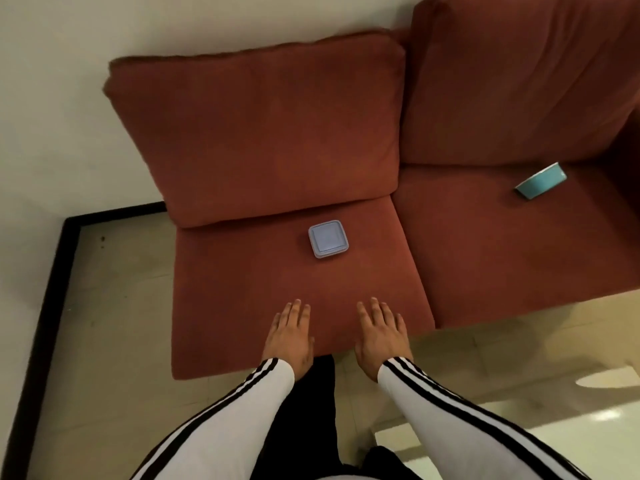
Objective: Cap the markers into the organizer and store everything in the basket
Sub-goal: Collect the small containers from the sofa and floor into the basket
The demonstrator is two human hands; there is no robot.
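A small square container with a pale blue lid [328,243] sits on the left seat cushion of a rust-red sofa [242,306]. A teal box-like object [540,180] lies tilted on the right seat cushion, near the backrest. My left hand [289,336] and my right hand [381,337] lie flat, palms down, on the front edge of the left cushion, both holding nothing, fingers slightly apart. The lidded container is well beyond my fingertips. No markers or basket are in view.
Two large back cushions [263,133] lean against a white wall [52,116]. A black skirting strip [45,306] borders the tiled floor [114,341] to the left. Glossy floor tiles with light reflections [554,393] lie to the right.
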